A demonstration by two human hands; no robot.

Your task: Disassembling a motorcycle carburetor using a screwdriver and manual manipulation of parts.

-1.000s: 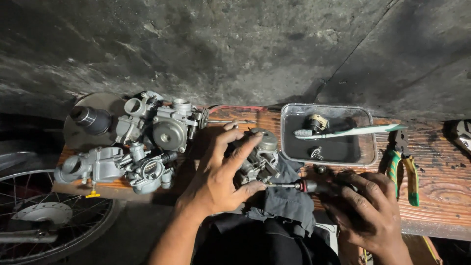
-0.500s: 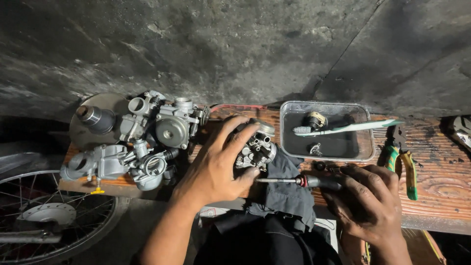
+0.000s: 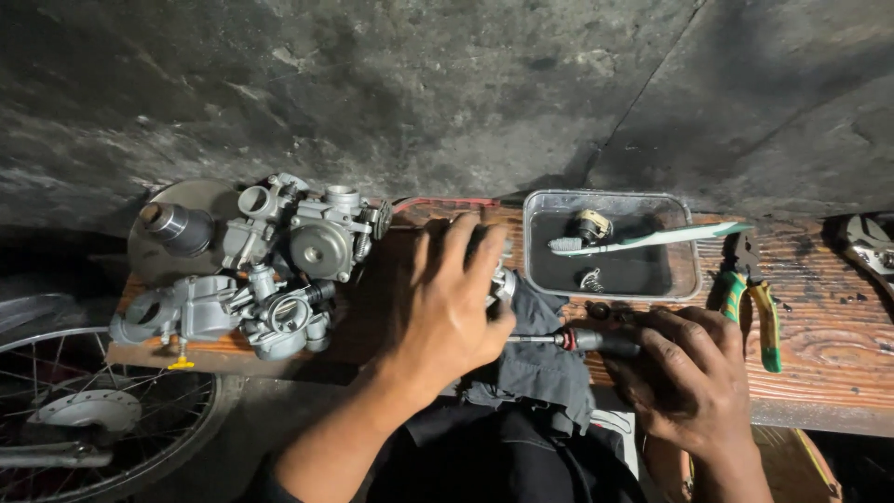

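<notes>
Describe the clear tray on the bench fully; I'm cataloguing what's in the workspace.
The clear plastic tray is a shallow rectangle with rounded corners, sitting flat on the wooden bench against the concrete wall. Dark liquid covers its bottom. In it lie a small round metal part and a small spring-like piece. A toothbrush with a white and green handle lies across it, the handle overhanging the right rim. Neither hand touches it.

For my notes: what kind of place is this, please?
Probably a small motorcycle repair workshop: grey metal carburettors lie on a worn wooden bench, green-handled pliers beside a clear plastic parts tray, and a spoked wheel stands below.
</notes>
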